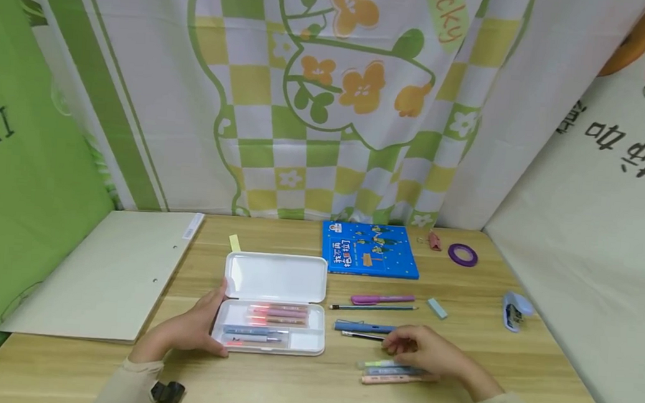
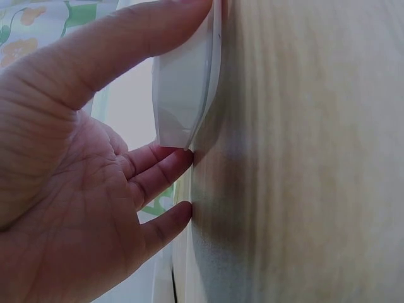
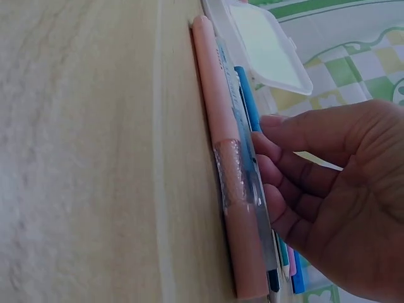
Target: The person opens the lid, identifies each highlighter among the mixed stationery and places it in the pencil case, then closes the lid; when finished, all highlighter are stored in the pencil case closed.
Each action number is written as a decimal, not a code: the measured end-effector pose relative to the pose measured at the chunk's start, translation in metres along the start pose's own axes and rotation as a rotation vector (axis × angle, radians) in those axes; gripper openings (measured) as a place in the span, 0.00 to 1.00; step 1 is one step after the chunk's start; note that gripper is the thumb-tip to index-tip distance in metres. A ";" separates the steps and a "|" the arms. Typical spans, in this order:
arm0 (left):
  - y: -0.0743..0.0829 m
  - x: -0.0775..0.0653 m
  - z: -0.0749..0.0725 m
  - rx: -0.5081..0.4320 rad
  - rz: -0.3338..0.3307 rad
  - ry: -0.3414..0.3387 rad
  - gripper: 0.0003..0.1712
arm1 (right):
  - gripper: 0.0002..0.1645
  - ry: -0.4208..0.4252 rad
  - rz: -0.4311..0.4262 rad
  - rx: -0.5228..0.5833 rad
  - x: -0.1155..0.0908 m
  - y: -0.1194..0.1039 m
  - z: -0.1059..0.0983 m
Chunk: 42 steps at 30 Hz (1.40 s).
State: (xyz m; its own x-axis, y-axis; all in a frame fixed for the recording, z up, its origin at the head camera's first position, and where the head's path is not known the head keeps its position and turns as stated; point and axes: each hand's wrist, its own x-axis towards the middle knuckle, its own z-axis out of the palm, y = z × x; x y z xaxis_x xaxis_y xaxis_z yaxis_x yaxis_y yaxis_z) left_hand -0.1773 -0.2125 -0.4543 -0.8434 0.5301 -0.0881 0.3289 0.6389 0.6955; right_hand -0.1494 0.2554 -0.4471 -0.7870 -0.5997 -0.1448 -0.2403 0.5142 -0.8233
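A white pencil case (image 1: 317,345) lies with its lid raised back, holding pink and blue pens in clear sleeves. My left hand (image 1: 197,321) is spread along its left side, thumb by the front corner, fingers touching the side wall. In the head view my right hand (image 1: 430,352) has its thumb and fingertips closed on the end of a black pencil (image 1: 362,336). A blue pen (image 1: 364,327) lies just behind that pencil. Under and in front of the right hand are a peach pen (image 3: 218,101), a grey-blue pen (image 1: 386,371) and a yellow-green pen (image 1: 373,364).
Farther back lie a green pencil (image 1: 374,307), a purple pen (image 1: 383,299) and a light-blue eraser (image 1: 437,308). A blue book (image 1: 371,261), purple tape roll (image 1: 463,255), pink clip (image 1: 434,241) and stapler (image 1: 516,312) sit beyond. A large cream folder (image 1: 104,273) covers the left.
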 end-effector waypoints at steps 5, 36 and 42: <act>0.000 -0.001 0.000 -0.005 -0.004 0.004 0.79 | 0.13 -0.009 0.007 -0.004 -0.001 0.000 0.000; -0.002 0.000 0.001 -0.006 0.004 0.012 0.79 | 0.08 0.110 -0.138 -0.071 0.081 -0.048 0.020; -0.002 -0.001 0.000 -0.006 0.002 0.013 0.79 | 0.08 0.118 -0.145 -0.052 0.120 -0.067 0.045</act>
State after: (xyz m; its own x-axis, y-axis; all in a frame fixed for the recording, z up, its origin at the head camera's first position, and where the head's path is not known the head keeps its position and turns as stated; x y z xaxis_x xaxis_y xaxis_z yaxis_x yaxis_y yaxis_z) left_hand -0.1773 -0.2138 -0.4557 -0.8484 0.5237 -0.0776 0.3276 0.6343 0.7002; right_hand -0.2022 0.1211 -0.4343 -0.8024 -0.5954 0.0413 -0.3827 0.4602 -0.8011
